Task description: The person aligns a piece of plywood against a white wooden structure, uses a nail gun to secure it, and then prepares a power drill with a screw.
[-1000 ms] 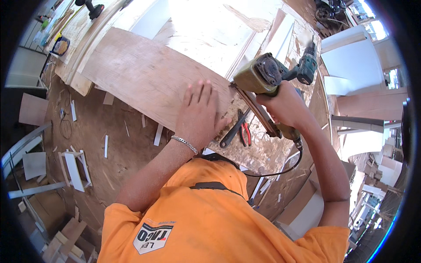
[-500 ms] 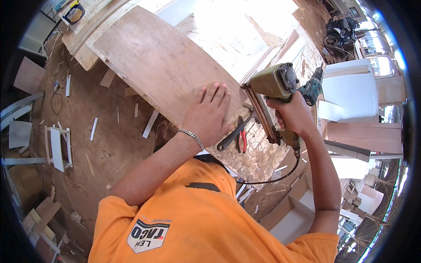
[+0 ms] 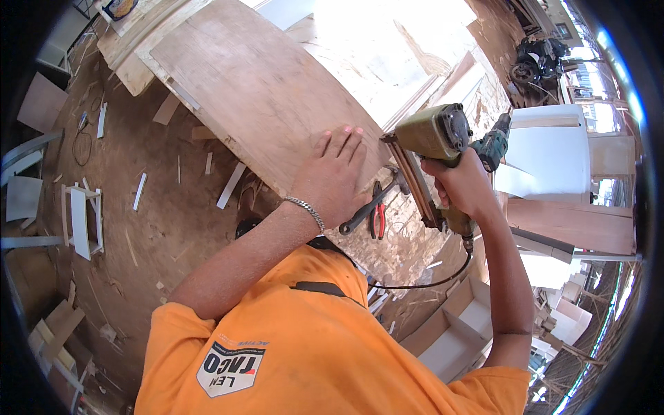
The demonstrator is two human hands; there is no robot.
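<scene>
A long plywood panel (image 3: 256, 83) lies slantwise across the workbench. My left hand (image 3: 330, 176) rests flat on its near right end, fingers stretched out. In my right hand (image 3: 467, 180) is an olive pneumatic nail gun (image 3: 430, 133), gripped by its handle, with its nose at the panel's right end edge. Whether the nose touches the wood I cannot tell. An air hose (image 3: 443, 278) runs from the gun's lower end back toward my body. Between my hands lie a hammer (image 3: 366, 216) and red-handled pliers (image 3: 377, 223) on the bench.
Beyond the gun sits a green cordless drill (image 3: 494, 142). White boards (image 3: 550, 149) stand at the right, and an open box-like cabinet frame (image 3: 449, 325) is below the bench. Wood offcuts (image 3: 232, 185) and a small white frame (image 3: 83, 221) lie on the dirt floor. A motorbike (image 3: 536, 61) stands far right.
The view has shifted slightly. My left hand stays on the panel, and the nail gun stays at the panel's end in my right hand.
</scene>
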